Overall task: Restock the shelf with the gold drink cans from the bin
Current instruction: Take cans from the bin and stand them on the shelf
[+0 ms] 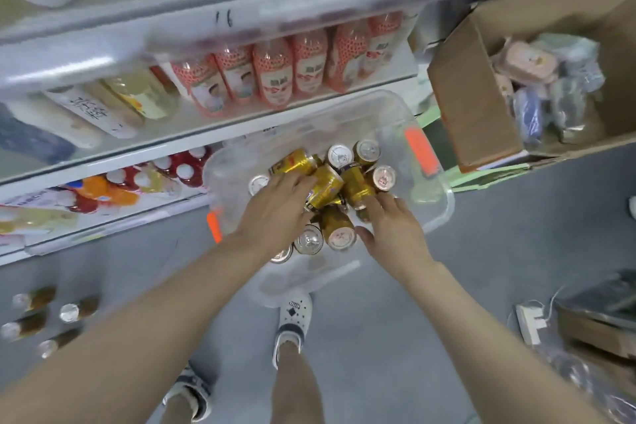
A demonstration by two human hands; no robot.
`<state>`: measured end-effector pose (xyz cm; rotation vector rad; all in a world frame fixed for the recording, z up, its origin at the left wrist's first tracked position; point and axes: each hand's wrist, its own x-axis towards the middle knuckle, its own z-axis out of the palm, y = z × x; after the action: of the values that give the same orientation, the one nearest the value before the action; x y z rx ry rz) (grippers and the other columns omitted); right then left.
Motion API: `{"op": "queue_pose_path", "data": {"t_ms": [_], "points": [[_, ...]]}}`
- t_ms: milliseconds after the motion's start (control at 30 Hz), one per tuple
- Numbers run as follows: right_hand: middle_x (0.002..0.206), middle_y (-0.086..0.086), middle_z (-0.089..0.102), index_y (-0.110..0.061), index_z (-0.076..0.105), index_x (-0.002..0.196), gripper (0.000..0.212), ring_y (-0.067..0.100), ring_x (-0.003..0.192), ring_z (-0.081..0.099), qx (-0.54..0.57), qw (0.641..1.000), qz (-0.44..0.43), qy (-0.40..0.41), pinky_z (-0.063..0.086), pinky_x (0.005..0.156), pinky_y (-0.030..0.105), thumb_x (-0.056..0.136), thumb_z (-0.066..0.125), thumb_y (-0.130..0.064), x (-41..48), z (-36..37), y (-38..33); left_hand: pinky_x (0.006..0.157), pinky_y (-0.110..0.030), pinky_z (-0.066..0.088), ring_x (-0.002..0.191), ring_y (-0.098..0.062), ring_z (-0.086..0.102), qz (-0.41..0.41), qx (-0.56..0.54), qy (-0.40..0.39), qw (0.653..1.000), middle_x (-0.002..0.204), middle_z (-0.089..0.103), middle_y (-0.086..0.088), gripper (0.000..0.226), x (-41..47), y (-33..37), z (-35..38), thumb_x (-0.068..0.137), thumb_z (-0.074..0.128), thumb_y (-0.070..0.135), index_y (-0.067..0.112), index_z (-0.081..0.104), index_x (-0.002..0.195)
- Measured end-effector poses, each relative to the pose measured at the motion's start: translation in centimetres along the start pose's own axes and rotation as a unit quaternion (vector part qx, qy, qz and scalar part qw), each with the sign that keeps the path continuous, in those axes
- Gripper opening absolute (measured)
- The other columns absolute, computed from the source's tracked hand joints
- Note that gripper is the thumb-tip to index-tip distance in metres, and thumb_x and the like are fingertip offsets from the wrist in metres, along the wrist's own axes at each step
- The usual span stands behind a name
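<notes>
A clear plastic bin [430, 203] with orange latches sits on the grey floor in front of the shelf [144, 151]. Several gold drink cans [354, 186] lie jumbled in it, some upright with silver tops showing. My left hand [275, 210] reaches in from the left, its fingers laid over a tilted gold can [327, 184]. Coming in from the right, my right hand [395, 231] touches another gold can with its fingertips, thumb spread toward an upright can [339, 231]. Neither hand visibly grips a can.
The shelf tiers hold pink-labelled bottles [275, 76] and red-capped bottles [186, 169]. An open cardboard box [478, 103] of packets stands at the right. Small brown bottles [72, 311] stand on the floor at the left. A power strip [530, 323] lies at the right; my feet [294, 317] are below the bin.
</notes>
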<state>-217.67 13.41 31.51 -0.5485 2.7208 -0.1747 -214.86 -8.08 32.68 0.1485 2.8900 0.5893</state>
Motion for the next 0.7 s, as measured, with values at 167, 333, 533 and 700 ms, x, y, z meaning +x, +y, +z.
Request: {"op": "queue_pose_path", "data": {"t_ms": [167, 333, 533, 700], "points": [[0.099, 0.019, 0.06, -0.004, 0.059, 0.107, 0.045, 0.041, 0.088, 0.057, -0.025, 0.999, 0.037, -0.005, 0.049, 0.071, 0.044, 0.072, 0.079, -0.025, 3.9, 3.2, 2.2, 0.078, -0.045, 0.053, 0.109, -0.035, 0.052, -0.019, 0.026, -0.002, 0.999, 0.127, 0.053, -0.013, 0.068, 4.5, -1.0, 5.6, 0.076, 0.075, 0.03, 0.006, 0.048, 0.134], [0.122, 0.018, 0.053, -0.005, 0.05, 0.121, 0.051, 0.038, 0.112, 0.049, -0.03, 0.996, 0.069, -0.042, 0.043, 0.089, 0.043, 0.085, 0.065, -0.038, 6.5, 4.6, 2.7, 0.083, -0.044, 0.05, 0.113, -0.034, 0.047, -0.068, 0.055, -0.031, 0.996, 0.129, 0.047, -0.014, 0.083, 6.8, -1.0, 8.2, 0.075, 0.071, 0.05, 0.004, 0.04, 0.138], [0.123, 0.014, 0.051, -0.006, 0.045, 0.122, 0.077, 0.032, 0.117, 0.048, -0.04, 0.991, 0.115, -0.053, 0.046, 0.089, 0.042, 0.075, 0.067, -0.063, 8.7, 6.2, 2.4, 0.081, -0.041, 0.051, 0.11, -0.031, 0.044, -0.085, 0.053, -0.011, 0.995, 0.121, 0.046, -0.012, 0.081, 7.6, -1.0, 8.9, 0.065, 0.079, 0.051, 0.01, 0.047, 0.128], [0.12, 0.014, 0.053, -0.006, 0.047, 0.118, 0.071, 0.031, 0.112, 0.051, -0.095, 0.99, 0.102, -0.036, 0.045, 0.087, 0.041, 0.075, 0.068, -0.057, 9.3, 6.3, 1.9, 0.082, -0.041, 0.049, 0.107, -0.031, 0.053, -0.085, -0.047, -0.01, 0.995, 0.121, 0.053, -0.009, 0.079, 6.2, -0.9, 8.7, 0.063, 0.083, 0.036, 0.014, 0.045, 0.129]]}}
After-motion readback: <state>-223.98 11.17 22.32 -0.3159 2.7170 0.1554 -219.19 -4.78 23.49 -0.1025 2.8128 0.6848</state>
